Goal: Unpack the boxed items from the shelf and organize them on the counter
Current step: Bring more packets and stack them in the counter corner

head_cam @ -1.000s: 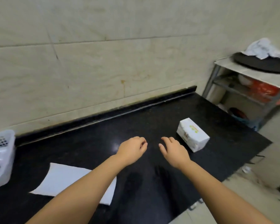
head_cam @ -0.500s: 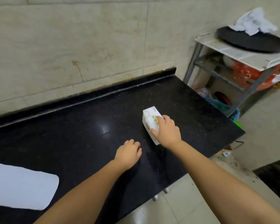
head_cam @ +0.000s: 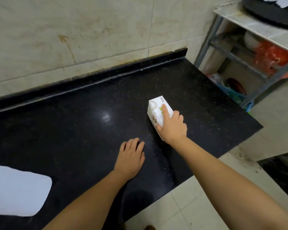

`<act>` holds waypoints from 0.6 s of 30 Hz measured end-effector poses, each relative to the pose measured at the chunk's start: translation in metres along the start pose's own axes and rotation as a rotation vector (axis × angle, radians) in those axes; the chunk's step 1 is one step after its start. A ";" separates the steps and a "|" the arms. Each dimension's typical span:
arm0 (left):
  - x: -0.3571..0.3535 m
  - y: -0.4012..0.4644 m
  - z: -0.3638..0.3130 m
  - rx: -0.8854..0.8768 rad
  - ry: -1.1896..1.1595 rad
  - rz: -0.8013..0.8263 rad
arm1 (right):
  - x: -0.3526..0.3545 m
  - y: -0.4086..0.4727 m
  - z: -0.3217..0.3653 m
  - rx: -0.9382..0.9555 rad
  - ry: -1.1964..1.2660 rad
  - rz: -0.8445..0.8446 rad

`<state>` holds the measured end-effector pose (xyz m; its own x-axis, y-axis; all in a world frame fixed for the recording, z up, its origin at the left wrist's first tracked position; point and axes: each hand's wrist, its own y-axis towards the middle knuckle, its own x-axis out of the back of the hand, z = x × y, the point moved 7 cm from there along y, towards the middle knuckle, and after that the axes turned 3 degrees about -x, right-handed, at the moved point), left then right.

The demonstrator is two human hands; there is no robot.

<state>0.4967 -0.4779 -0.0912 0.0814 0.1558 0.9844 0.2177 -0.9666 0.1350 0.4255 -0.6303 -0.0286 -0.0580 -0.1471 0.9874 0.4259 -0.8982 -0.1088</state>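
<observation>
The right hand (head_cam: 172, 128) clamps its grip over the white box (head_cam: 157, 112) lying on the black counter (head_cam: 73, 123), long axis running near-to-far, while the left hand (head_cam: 131, 156) rests flat, fingers loosely apart.

wall (head_cam: 73, 30): beige tile | floor (head_cam: 198, 205): pale tile | rack (head_cam: 239, 52): grey metal

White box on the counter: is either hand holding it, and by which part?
The right hand grips the white box at its near end, index finger lying along the top. The box still sits on the counter. The left hand holds nothing.
</observation>
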 end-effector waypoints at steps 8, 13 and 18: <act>0.030 -0.018 0.014 0.081 -0.136 0.162 | 0.026 -0.008 0.037 0.123 0.204 0.091; 0.085 -0.094 0.060 0.408 -0.176 0.074 | 0.038 -0.059 0.120 0.377 0.287 0.168; 0.150 -0.217 0.110 0.708 -0.143 -0.090 | 0.041 -0.143 0.227 0.649 0.321 0.281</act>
<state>0.5685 -0.2220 0.0151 0.1492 0.3002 0.9421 0.8030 -0.5927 0.0617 0.5674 -0.4136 0.0534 -0.0861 -0.5356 0.8401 0.9014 -0.4011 -0.1634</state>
